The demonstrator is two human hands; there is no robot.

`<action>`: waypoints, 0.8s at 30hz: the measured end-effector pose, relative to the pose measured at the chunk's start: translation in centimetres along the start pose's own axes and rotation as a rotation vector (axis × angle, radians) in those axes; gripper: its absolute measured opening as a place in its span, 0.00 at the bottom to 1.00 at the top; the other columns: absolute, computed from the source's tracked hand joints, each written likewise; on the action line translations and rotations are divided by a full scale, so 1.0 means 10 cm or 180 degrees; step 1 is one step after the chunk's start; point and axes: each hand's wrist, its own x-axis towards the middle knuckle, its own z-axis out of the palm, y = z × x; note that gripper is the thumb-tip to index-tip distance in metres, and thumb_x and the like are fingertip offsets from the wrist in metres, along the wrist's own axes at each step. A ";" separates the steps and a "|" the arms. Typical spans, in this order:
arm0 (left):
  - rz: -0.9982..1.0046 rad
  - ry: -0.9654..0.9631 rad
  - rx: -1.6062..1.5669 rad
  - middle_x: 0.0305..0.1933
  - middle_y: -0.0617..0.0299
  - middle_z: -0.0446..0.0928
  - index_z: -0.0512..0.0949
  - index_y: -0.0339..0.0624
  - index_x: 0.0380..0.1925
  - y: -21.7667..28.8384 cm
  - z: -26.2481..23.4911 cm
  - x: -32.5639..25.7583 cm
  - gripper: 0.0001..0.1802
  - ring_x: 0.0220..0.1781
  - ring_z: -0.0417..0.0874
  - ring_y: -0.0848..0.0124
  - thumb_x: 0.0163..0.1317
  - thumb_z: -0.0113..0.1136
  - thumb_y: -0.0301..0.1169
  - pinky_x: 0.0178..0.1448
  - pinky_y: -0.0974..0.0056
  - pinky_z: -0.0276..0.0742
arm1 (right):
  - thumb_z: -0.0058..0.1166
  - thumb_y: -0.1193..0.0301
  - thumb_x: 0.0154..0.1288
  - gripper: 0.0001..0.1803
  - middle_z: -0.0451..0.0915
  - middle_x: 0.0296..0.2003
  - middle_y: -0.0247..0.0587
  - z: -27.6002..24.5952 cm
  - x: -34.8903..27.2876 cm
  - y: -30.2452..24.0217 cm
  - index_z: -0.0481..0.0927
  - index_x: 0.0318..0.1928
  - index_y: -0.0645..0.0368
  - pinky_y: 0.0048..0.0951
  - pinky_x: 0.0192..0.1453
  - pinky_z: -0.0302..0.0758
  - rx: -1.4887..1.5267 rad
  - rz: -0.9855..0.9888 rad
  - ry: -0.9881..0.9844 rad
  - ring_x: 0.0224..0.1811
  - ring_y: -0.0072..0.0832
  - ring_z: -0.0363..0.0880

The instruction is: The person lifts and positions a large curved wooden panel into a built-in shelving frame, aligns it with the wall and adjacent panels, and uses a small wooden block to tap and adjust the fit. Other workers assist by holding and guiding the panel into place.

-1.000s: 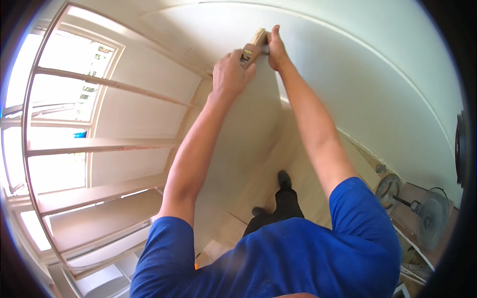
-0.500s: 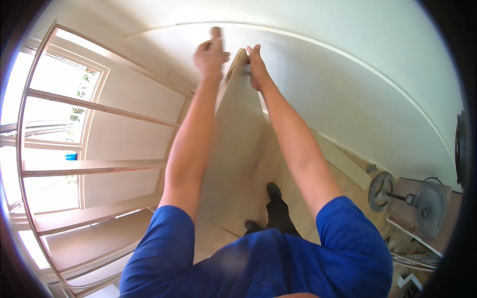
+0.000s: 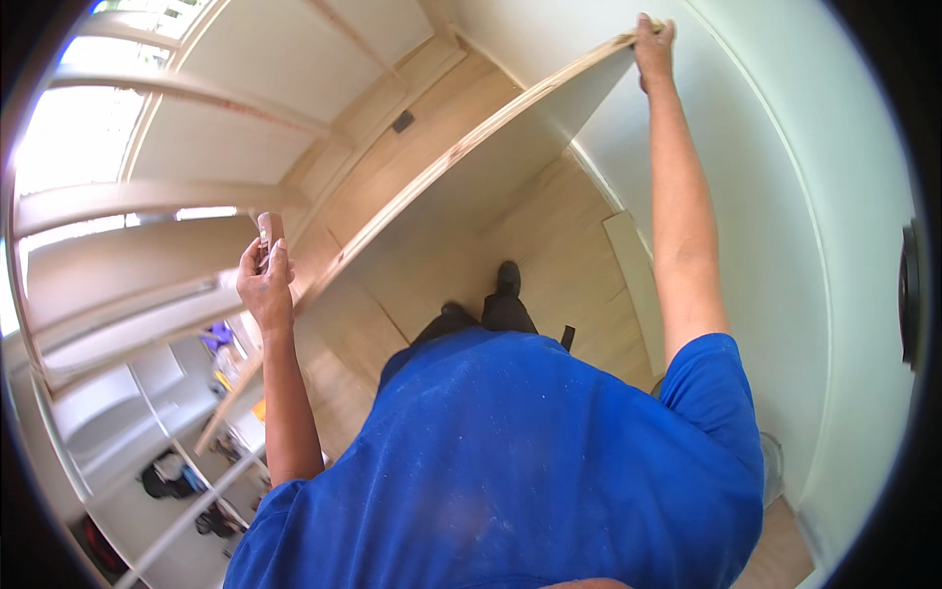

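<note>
A wide flat board [image 3: 510, 162] stands on edge in front of me, running from near left to far right, with its pale, layered edge facing up. My right hand [image 3: 654, 59] is closed round its far right corner, beside the wall. My left hand [image 3: 267, 287] is raised beside the board's near left end, apart from its edge. In its fingers is a small reddish-brown block [image 3: 270, 230], perhaps wrapped in abrasive paper; its exact kind is unclear. The board's lower part is partly hidden by my body.
An open wooden shelf frame [image 3: 177, 93] stands at left, before bright windows. Below it, a white compartmented unit [image 3: 147, 402] holds bags and loose items. A pale wall [image 3: 775, 226] rises at right; a narrow plank [image 3: 633, 285] lies along its foot on the wooden floor [image 3: 574, 265].
The view has turned, and the board now slants across it. My right hand has gone from flat against the board to gripping its corner. My left hand has moved back toward me, leftward.
</note>
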 end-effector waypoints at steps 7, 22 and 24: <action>0.0697 0.0832 0.0211 0.44 0.51 0.88 0.84 0.31 0.53 -0.27 0.04 0.04 0.26 0.43 0.89 0.66 0.63 0.75 0.40 0.49 0.60 0.86 | 0.49 0.51 0.81 0.27 0.74 0.72 0.45 0.55 -1.77 -1.45 0.82 0.64 0.58 0.61 0.80 0.60 -0.2550 -0.2377 -0.1631 0.78 0.55 0.63; 0.0508 0.0316 0.0213 0.43 0.51 0.90 0.85 0.33 0.53 -0.21 0.09 0.47 0.32 0.39 0.91 0.66 0.59 0.74 0.50 0.48 0.61 0.85 | 0.56 0.57 0.76 0.38 0.59 0.82 0.45 1.18 -4.22 -2.01 0.63 0.80 0.57 0.54 0.88 0.45 -0.2044 -0.3177 -0.2260 0.87 0.44 0.50; 0.0356 0.0211 0.0055 0.46 0.49 0.90 0.87 0.35 0.50 -0.15 0.12 0.46 0.31 0.50 0.91 0.57 0.57 0.74 0.51 0.58 0.56 0.84 | 0.56 0.58 0.76 0.38 0.61 0.81 0.46 1.23 -4.30 -2.05 0.64 0.80 0.58 0.53 0.88 0.46 -0.1988 -0.3165 -0.2248 0.86 0.44 0.52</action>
